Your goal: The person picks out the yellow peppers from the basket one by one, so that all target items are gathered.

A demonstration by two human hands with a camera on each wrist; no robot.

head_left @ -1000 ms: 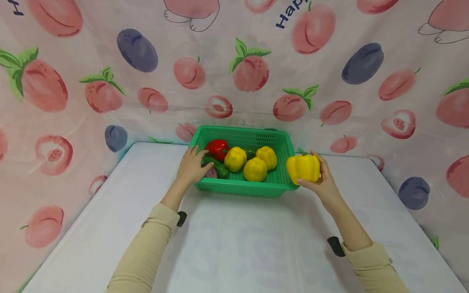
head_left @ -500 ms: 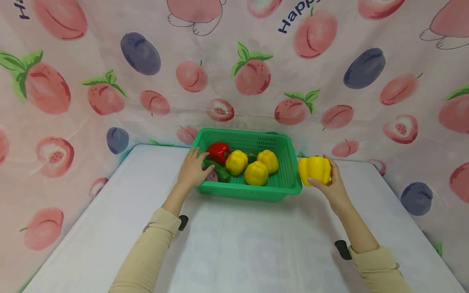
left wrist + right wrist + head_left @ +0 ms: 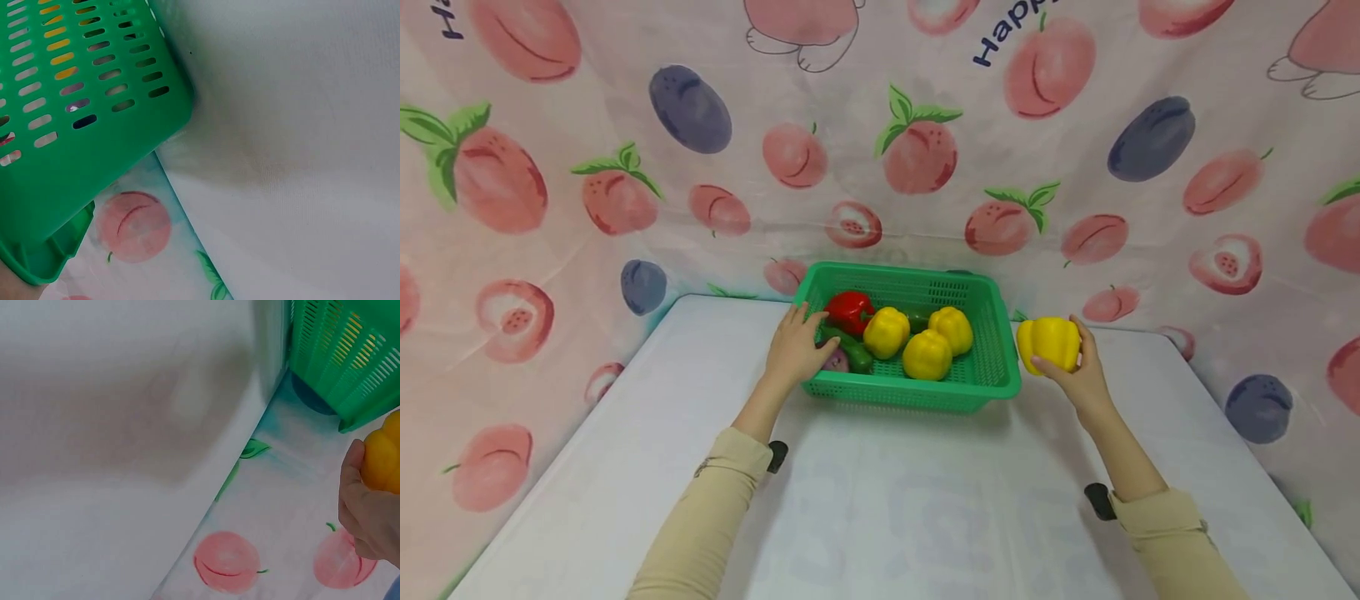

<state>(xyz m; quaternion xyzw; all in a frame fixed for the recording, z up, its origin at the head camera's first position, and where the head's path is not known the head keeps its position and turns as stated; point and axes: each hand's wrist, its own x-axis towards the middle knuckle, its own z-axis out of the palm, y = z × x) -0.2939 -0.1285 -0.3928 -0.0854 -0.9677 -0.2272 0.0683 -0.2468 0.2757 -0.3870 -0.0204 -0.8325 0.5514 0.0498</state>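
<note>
My right hand (image 3: 1086,383) holds a yellow bell pepper (image 3: 1048,342) by its right side, just beyond the right end of a green basket (image 3: 917,392). In the right wrist view, the same pepper (image 3: 382,456) shows beside the basket's wall. My left hand (image 3: 793,348) rests on the basket's left rim, fingers spread, thumb reaching over the inside. Within the basket lie a red bell pepper (image 3: 848,312), several yellow bell peppers (image 3: 927,356), a dark green cucumber-like vegetable (image 3: 854,353) and a purple vegetable (image 3: 837,361), partly hidden. Another dark green piece (image 3: 917,322) sits behind the yellow peppers.
The basket stands on a white-covered table (image 3: 910,500), near its back edge. Behind the table hangs a pink cloth (image 3: 925,217) printed with peaches. Dark wrist-worn pieces show at both cuffs.
My right hand has moved right with the yellow bell pepper, from against the basket's right rim to just outside it, then slightly up. The left hand stays on the rim.
</note>
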